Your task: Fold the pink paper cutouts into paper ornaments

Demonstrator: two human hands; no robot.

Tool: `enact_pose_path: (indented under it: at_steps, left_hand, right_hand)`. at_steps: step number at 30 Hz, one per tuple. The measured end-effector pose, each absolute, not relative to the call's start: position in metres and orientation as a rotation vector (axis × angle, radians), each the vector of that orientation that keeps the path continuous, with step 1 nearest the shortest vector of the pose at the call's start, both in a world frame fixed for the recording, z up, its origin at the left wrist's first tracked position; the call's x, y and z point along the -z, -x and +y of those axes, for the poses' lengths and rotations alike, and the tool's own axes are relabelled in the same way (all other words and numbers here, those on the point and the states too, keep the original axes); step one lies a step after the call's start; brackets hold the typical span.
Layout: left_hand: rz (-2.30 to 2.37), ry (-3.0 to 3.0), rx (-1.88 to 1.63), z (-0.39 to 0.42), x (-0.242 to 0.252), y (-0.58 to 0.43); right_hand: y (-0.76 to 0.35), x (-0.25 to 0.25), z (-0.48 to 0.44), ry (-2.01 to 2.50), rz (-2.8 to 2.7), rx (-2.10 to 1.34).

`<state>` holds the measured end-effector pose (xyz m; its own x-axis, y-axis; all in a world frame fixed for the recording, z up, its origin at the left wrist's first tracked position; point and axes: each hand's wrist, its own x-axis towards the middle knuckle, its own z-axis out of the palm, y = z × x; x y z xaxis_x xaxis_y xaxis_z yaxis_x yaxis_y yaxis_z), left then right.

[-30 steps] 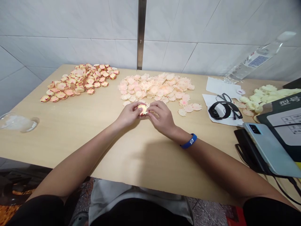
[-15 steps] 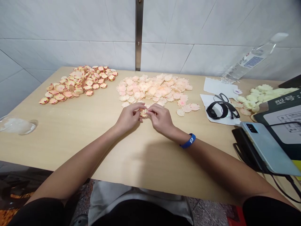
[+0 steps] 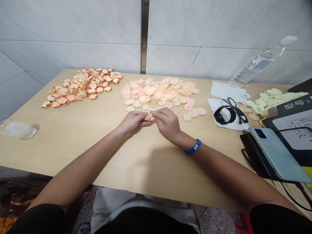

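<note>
A small scalloped piece, cream with red marks, is held between both hands over the middle of the table. My left hand pinches its left side between thumb and fingers. From the right, my right hand grips it with its fingertips. Just behind the hands lies a heap of pale pink scalloped discs. Further left is a pile of thicker cream discs with red edges.
At the right are a leaning bottle, white paper, a black wristband, glasses, pale green pieces, a phone and a dark box. A clear cup lies at the table's left edge.
The piece between the hands has been turned, so its red-marked side now shows. The left fingers have folded lower beneath it, and the right fingers have stretched over its top.
</note>
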<state>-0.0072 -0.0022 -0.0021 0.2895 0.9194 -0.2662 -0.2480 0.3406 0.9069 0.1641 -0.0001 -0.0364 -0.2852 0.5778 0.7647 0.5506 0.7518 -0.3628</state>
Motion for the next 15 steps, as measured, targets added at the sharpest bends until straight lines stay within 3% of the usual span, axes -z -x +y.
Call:
enact_pose_path:
  at_steps: [15]
  left_hand:
    - [0.802, -0.72, -0.918, -0.0069, -0.0073, 0.0052]
  right_hand:
    - [-0.1614, 0.0299, -0.0036, 0.756, -1.907, -0.027]
